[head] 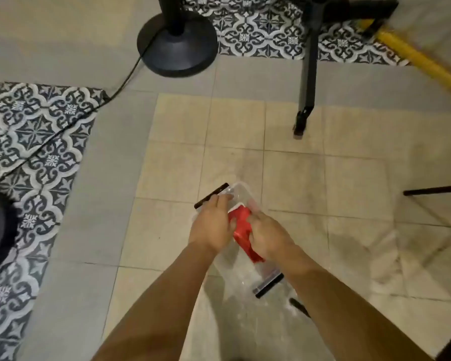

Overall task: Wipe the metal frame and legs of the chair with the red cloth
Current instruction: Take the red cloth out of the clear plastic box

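With the right hand (268,238) curled round the bunched red cloth (242,230), pressed on the clear chair panel (242,190), and the left hand (214,225) lying straight-fingered beside the black frame bar (211,195), the wad could skim plastic and miss metal.

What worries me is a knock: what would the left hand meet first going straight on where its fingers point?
Likely the black bar edging the clear plastic panel; the left hand seems nearly on it, though depth is unclear.
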Demonstrator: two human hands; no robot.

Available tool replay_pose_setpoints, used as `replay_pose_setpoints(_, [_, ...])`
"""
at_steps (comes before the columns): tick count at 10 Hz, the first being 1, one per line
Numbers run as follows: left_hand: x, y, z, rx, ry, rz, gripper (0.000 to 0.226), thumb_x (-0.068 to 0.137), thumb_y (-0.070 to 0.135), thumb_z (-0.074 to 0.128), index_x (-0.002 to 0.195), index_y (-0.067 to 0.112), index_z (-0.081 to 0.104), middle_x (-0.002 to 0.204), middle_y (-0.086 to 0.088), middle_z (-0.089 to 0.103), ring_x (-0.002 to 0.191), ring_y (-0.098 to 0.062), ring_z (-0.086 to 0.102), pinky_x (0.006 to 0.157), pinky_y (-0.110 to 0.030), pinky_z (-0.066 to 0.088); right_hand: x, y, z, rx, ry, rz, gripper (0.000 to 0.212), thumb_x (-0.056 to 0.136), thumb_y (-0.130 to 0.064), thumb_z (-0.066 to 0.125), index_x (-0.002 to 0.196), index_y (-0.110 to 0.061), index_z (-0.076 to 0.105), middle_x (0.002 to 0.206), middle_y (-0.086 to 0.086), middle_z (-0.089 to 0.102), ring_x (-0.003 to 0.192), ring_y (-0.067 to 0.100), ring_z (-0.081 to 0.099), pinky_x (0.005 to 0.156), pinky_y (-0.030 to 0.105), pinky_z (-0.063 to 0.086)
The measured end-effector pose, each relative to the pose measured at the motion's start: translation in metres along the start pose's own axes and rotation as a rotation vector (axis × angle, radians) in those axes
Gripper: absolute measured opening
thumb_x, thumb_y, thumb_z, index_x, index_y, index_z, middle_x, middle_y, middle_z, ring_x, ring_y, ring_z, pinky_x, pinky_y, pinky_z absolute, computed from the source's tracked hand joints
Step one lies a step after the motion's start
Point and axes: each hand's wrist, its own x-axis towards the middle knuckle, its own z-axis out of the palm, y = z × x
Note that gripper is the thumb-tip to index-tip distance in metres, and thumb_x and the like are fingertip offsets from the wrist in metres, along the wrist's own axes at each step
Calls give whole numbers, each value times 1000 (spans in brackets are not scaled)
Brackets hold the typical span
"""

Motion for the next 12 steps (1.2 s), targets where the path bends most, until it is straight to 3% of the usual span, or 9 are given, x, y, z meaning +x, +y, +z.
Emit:
replay_pose_setpoints(1, [24, -20, 47, -1, -91, -29, 40, 90, 13, 49, 129, 13, 46, 132, -6, 49, 114, -24, 52, 93, -33, 43, 28, 13, 45, 76, 29, 2, 37, 96, -18, 42, 131, -8, 48, 134, 12, 51, 124, 28, 47, 106, 37, 35])
replay_pose_setpoints(2, [43, -34, 83, 70, -186, -94, 31, 89, 11, 48, 119, 11, 52, 124, -10, 49, 106, -24, 53, 90, -33, 45, 57, 36, 93, 15, 26, 53, 38, 93, -23, 44, 128, -9, 47, 133, 11, 48, 122, 30, 47, 100, 42, 41])
replay_pose_setpoints(4, [68, -41, 123, -10, -120, -140, 42, 94, 18, 45, 135, 14, 37, 133, -10, 46, 117, -27, 47, 96, -35, 41, 64, 46, 98, -37, 52, 49, 41, 95, -19, 45, 133, -4, 38, 129, 13, 45, 116, 25, 46, 97, 31, 39])
replay_pose_setpoints(5, [74, -43, 136, 62, -84, -161, 42, 95, 23, 43, 136, 18, 36, 133, -8, 47, 121, -25, 43, 99, -36, 40, 65, 47, 96, -79, 20, 35, 45, 90, -15, 51, 132, -2, 39, 128, 14, 45, 117, 26, 45, 101, 33, 40])
replay_pose_setpoints(7, [81, -47, 135, 150, -60, -156, 40, 95, 30, 47, 132, 17, 39, 134, -6, 47, 124, -24, 40, 97, -37, 37, 67, 49, 99, -147, -17, 9, 55, 87, -17, 57, 135, -4, 35, 131, 14, 40, 121, 28, 42, 103, 36, 39])
replay_pose_setpoints(9, [66, -35, 121, 184, -56, -156, 34, 92, 37, 52, 115, 13, 44, 124, -7, 50, 120, -24, 40, 92, -37, 38, 50, 53, 89, -17, 12, -30, 40, 90, -17, 48, 129, -6, 45, 128, 11, 45, 116, 26, 46, 100, 37, 42])
replay_pose_setpoints(10, [54, -25, 112, 182, -77, -158, 29, 92, 37, 51, 108, 14, 44, 115, -8, 55, 116, -27, 40, 91, -37, 35, 36, 52, 76, 4, 42, -33, 34, 92, -19, 46, 124, -8, 49, 126, 9, 49, 112, 23, 49, 97, 30, 40])
replay_pose_setpoints(11, [42, -15, 100, 148, -74, -125, 19, 92, 33, 52, 97, 20, 39, 105, -5, 57, 110, -26, 46, 94, -38, 33, 19, 48, 58, 68, 30, -28, 38, 94, -17, 46, 130, -6, 45, 133, 10, 46, 116, 24, 48, 93, 24, 38])
replay_pose_setpoints(12, [28, 2, 86, 86, -25, -52, 13, 91, 23, 52, 92, 21, 39, 96, -2, 59, 96, -25, 54, 88, -38, 41, -6, 46, 38, 44, 63, -43, 38, 93, -18, 48, 130, -8, 48, 138, 7, 42, 114, 24, 48, 93, 31, 43])
